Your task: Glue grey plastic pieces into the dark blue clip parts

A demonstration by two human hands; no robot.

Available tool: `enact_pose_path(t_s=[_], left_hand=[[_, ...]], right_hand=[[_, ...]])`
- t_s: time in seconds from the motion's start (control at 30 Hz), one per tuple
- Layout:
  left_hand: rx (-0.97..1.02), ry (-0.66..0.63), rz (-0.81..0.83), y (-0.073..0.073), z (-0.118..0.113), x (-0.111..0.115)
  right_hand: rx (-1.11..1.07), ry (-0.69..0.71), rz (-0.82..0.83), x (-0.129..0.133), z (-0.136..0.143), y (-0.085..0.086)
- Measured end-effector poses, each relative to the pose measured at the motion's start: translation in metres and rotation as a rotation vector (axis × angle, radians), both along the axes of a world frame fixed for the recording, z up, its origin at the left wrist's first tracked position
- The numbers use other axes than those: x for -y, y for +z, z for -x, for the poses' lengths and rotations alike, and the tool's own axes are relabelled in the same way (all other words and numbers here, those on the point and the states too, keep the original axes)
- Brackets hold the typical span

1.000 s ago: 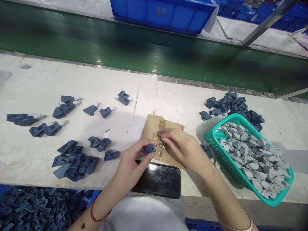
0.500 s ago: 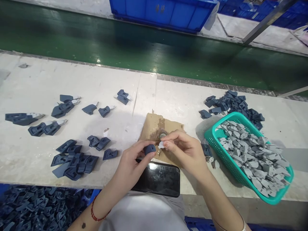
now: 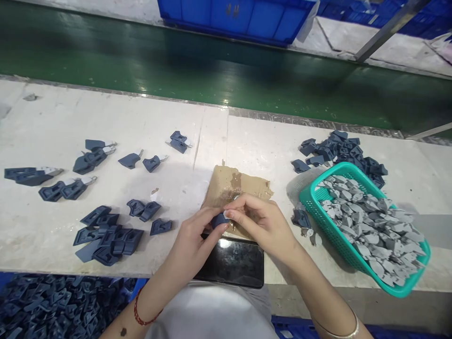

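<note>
Between the thumb and fingers of my left hand (image 3: 197,235) is a dark blue plastic part (image 3: 219,219). My right hand (image 3: 263,223) pinches a small light grey piece (image 3: 226,214) against the end of that blue part; how far it sits inside cannot be made out. Both hands are over a wet, stained piece of brown cardboard (image 3: 221,181). A small shiny round object (image 3: 236,197) on the cardboard is partly hidden by my right fingers. Just below the hands a black phone (image 3: 235,263) lies flat.
A teal basket (image 3: 307,200) full of grey pieces stands at right, beside a heap of blue parts (image 3: 339,148). More blue parts (image 3: 109,238) lie at left, some with grey pieces attached. A green conveyor belt (image 3: 212,70) runs behind, with a blue crate (image 3: 233,21) beyond.
My right hand has moved left, bringing the grey piece from just beside the blue part up against its end. My left hand stays in about the same place.
</note>
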State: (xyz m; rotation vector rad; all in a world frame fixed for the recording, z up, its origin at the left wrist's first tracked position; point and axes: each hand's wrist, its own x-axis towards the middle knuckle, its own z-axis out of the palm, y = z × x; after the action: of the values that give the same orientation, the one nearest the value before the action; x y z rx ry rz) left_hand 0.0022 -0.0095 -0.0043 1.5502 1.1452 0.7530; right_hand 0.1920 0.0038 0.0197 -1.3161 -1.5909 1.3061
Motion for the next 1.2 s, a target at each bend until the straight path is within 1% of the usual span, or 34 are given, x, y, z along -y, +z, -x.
enact_pose_path(t_s=[0.1,0.23,0.37,0.43,0.5,0.57,0.67,0.73,0.8,0.87,0.93,1.0,1.07,1.13,1.2], left_hand=[[0.005,-0.029,0.000,0.001,0.000,0.000],[0.024,-0.058,0.015,0.001,0.002,0.001],[0.052,-0.073,0.003,0.002,0.004,0.001],[0.079,-0.066,-0.006,0.006,0.005,0.002],[0.138,-0.057,0.066,0.012,0.006,0.003],[0.242,-0.078,0.182,0.022,0.006,0.004],[0.418,-0.121,0.299,0.036,0.006,0.006],[0.496,-0.123,0.353,0.040,0.006,0.008],[0.534,-0.120,0.407,0.039,0.005,0.010],[0.568,-0.114,0.455,0.034,0.005,0.013],[0.619,-0.110,0.493,0.028,0.005,0.014],[0.665,-0.122,0.523,0.025,0.005,0.015],[0.677,-0.141,0.527,0.025,0.005,0.015],[0.633,-0.129,0.504,0.027,0.004,0.016],[0.548,-0.075,0.469,0.031,0.003,0.016]], right_hand=[[0.073,0.050,-0.038,0.000,0.002,0.005],[0.146,0.084,-0.094,-0.002,0.006,0.009],[0.112,0.054,-0.094,-0.005,0.005,0.007],[0.087,0.046,-0.172,-0.005,0.002,0.008],[0.071,0.075,-0.293,-0.002,-0.001,0.012],[0.089,0.143,-0.404,0.002,-0.002,0.017],[0.199,0.249,-0.503,0.009,0.001,0.021],[0.264,0.258,-0.557,0.011,0.005,0.021],[0.312,0.224,-0.647,0.012,0.008,0.018],[0.354,0.193,-0.750,0.011,0.011,0.016],[0.371,0.170,-0.811,0.011,0.013,0.015],[0.360,0.148,-0.826,0.011,0.015,0.016],[0.362,0.131,-0.826,0.013,0.015,0.017],[0.395,0.132,-0.829,0.014,0.014,0.017],[0.447,0.148,-0.833,0.015,0.014,0.018]])
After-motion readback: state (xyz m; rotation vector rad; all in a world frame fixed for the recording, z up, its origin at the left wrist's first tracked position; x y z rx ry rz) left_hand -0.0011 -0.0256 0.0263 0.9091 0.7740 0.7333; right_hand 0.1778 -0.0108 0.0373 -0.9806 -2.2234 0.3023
